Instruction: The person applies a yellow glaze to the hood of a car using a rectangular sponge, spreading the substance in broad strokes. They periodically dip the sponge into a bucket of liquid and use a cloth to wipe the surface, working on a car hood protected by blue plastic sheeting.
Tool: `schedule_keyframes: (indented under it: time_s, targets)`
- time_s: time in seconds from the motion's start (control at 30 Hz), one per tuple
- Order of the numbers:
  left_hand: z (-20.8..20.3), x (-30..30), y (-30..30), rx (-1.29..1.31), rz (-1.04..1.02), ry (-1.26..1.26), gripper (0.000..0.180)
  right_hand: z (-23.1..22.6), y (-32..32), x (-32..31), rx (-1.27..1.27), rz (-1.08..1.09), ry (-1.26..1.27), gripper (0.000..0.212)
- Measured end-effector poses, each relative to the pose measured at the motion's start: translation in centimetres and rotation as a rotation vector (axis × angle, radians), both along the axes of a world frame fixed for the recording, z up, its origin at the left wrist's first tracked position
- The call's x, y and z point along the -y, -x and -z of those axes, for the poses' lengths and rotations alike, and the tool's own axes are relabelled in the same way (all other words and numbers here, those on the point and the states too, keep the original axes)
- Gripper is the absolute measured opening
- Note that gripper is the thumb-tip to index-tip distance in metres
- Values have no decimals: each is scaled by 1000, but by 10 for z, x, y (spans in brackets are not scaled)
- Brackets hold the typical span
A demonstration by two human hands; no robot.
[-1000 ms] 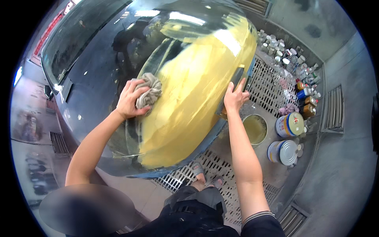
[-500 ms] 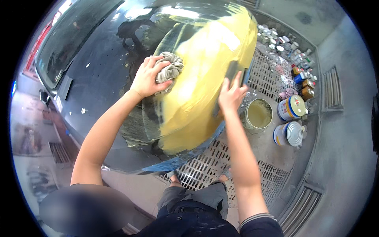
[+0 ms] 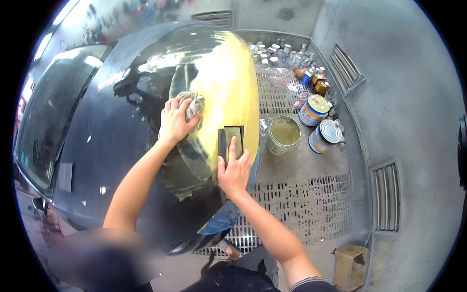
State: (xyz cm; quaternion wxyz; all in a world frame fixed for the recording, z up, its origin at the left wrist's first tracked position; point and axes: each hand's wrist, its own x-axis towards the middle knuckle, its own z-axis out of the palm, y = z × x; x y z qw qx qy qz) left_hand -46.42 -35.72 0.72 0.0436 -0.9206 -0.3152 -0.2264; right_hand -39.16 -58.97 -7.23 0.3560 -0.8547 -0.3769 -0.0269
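Observation:
A dark car hood (image 3: 104, 141) stretches in front of me, with a wide yellow coat like body filler (image 3: 231, 87) along its right end. My left hand (image 3: 176, 122) is closed on a crumpled grey rag (image 3: 197, 104), pressed to the hood at the coat's left border. Lower on the yellow area, my right hand (image 3: 235, 171) grips a sanding block (image 3: 235, 132) wrapped in dark sheet, its fingers over the top and its underside hidden against the surface. Blue masking film (image 3: 221, 219) hangs at the near corner.
On the floor to the right stand an open bucket (image 3: 284, 134) of murky liquid and two paint cans (image 3: 325, 136). Several bottles (image 3: 318, 80) line the wall behind them. A floor grating (image 3: 306, 209) runs beside the car, and a cardboard box (image 3: 349, 266) sits at lower right.
The view has swung, shifting the whole scene. My right hand and the sanding block have come from the coat's right edge inward, nearer my left hand. The left hand still holds the rag.

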Motion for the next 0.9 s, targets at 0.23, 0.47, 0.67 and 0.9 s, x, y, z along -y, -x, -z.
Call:
schedule_keyframes:
  time_s: [0.23, 0.47, 0.67, 0.9]
  targets:
    - [2, 3, -11, 11, 23, -13, 61, 1, -107, -43, -257, 244, 174, 71]
    - [4, -1, -2, 32, 11, 6, 59, 0, 19, 7, -48, 6, -86, 74]
    - [4, -5, -8, 63, 23, -10, 61, -11, -102, -46, -231, 228, 122, 69]
    - [7, -3, -2, 72, 11, 7, 60, -19, 54, 5, 19, -143, -124, 75]
